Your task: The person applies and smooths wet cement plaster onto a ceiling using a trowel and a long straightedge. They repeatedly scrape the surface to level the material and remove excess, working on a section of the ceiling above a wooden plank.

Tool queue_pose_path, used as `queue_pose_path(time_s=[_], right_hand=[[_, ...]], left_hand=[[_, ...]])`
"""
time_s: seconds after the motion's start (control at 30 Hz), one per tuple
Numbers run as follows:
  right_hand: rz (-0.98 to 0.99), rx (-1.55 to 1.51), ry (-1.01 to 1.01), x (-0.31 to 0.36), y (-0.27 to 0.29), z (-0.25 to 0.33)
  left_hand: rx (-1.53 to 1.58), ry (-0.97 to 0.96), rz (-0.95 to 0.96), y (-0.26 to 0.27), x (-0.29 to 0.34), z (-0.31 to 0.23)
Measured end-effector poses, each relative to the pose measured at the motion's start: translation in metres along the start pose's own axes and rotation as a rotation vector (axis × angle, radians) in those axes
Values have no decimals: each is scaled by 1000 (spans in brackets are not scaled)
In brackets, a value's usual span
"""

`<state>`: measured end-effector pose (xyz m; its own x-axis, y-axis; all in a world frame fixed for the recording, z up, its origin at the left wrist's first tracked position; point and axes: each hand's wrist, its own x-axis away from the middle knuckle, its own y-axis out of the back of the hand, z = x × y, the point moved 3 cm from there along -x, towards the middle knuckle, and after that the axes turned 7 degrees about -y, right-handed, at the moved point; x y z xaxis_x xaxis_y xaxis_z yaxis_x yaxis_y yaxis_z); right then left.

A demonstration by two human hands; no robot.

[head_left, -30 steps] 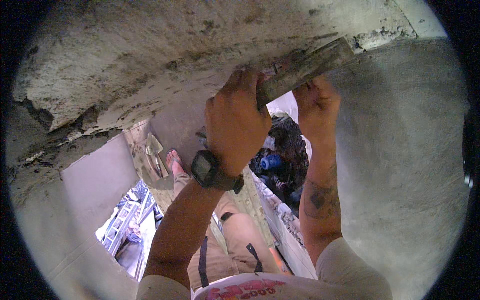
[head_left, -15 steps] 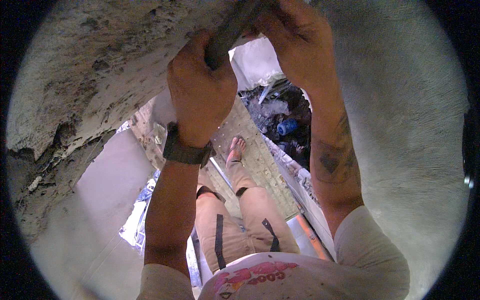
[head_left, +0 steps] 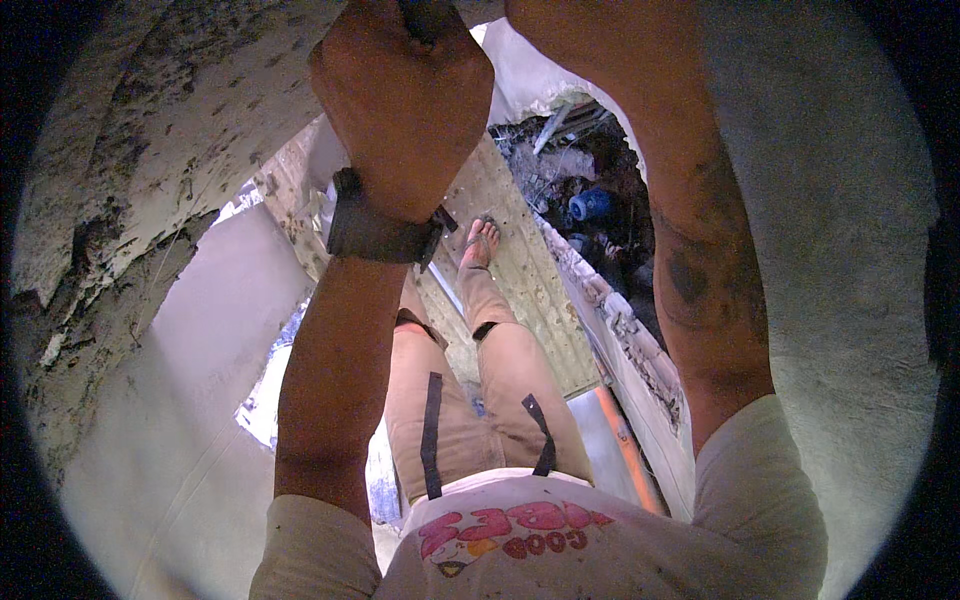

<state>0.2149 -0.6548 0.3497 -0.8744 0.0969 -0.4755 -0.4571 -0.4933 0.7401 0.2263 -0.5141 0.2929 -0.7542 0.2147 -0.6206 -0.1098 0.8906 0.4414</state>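
While both arms reach up toward the top of the frame, the left hand [head_left: 400, 100] is clenched around a dark tool handle [head_left: 428, 18], of which only a short stub shows above the knuckles at the upper edge. A dark wristwatch [head_left: 375, 232] sits on that wrist. The right hand is cut off by the top of the picture; only the right forearm [head_left: 690, 250] shows, with a dark mark on its inner side, so whether that grip is closed or released cannot be told.

Rough, pitted grey concrete [head_left: 170, 130] curves over the upper left, cracked and flaking near its lower edge; a smoother plastered surface [head_left: 850, 300] fills the right side.

Below, between the arms, tan trousers [head_left: 470, 400] with dark straps lead down to a sandalled foot [head_left: 480, 240] on a pale plank platform [head_left: 530, 300]. Just beside the platform's right edge lies a heap of rubble with a blue round container [head_left: 592, 204] in it. An orange pipe [head_left: 628, 450] runs along the lower right of the platform. A pale shirt with red print [head_left: 520, 540] fills the bottom.
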Motion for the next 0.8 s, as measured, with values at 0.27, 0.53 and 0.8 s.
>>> queue_pose_path(time_s=[0.27, 0.53, 0.8], right_hand=[[25, -161, -62, 21, -17, 10], [-46, -545, -104, 15, -4, -4], [-64, -463, -361, 11, 9, -4]], left_hand=[[-92, 86, 229, 14, 3, -9], [207, 42, -42, 1, -2, -10], [207, 36, -43, -8, -4, -15]])
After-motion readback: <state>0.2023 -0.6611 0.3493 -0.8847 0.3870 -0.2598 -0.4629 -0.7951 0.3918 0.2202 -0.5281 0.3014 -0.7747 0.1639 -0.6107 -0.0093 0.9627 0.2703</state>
